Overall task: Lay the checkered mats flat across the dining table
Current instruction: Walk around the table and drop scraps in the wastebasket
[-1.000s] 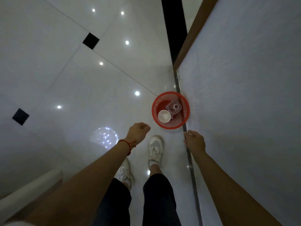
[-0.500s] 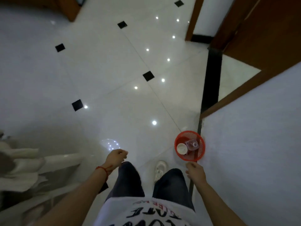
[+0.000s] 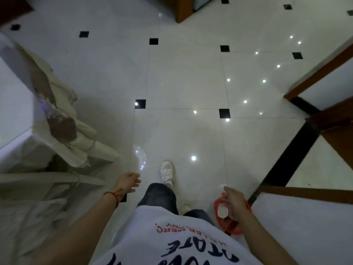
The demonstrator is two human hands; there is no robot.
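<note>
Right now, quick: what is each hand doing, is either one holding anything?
Left hand: fingers loosely curled, holding nothing.
Right hand: fingers relaxed and open, holding nothing; it hangs over the red basket on the floor.

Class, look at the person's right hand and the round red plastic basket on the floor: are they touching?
Cannot tell. In the head view the right hand overlaps the round red plastic basket, hiding part of its rim, so no contact or gap shows plainly; the fingers look relaxed.

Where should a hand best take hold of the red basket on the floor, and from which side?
Probably the red basket is best gripped at its round rim from above: it stands upright and open-topped. The left rim is free; the right hand covers the middle, and a wall stands to its right.
</note>
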